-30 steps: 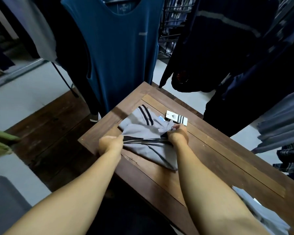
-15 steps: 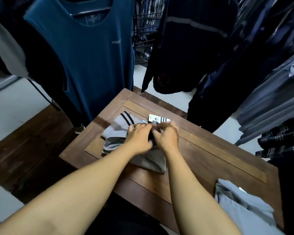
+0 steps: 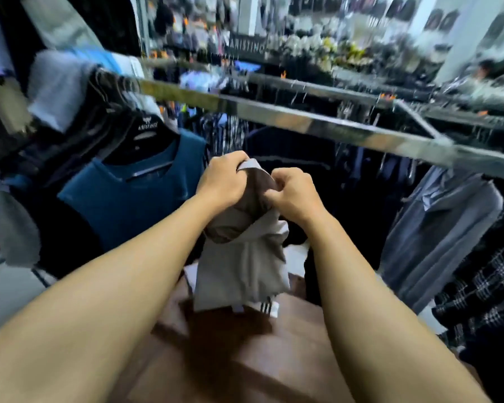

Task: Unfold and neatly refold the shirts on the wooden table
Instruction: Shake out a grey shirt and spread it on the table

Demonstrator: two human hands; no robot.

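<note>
Grey knit sports shirt [image 3: 245, 257], soft and partly folded, held in the air above the dark brown wooden table [image 3: 288, 344]; left hand [image 3: 221, 181] and right hand [image 3: 291, 193] both closed into fists on the bunched upper edge of the cloth, knuckles near one another, the fabric gathered between them. Below the hands the shirt hangs in loose creased layers; at its lowest edge, nearest the table, a white hang tag with black stripes [image 3: 266, 308] dangles; whether the hem touches the wood cannot be told through the blur. Beyond the left hand, a teal sleeveless top on a black hanger [image 3: 146, 196]; above and beyond both hands, a polished metal clothes rail [image 3: 303, 120]. Handling, as a judgement: the garment looks light, limp and without stiffness, so it will sag wherever unsupported and is unlikely to slip or be harmed; it is best pinched at the two shoulder seams, hands drawn apart, so the body falls open flat.
</note>
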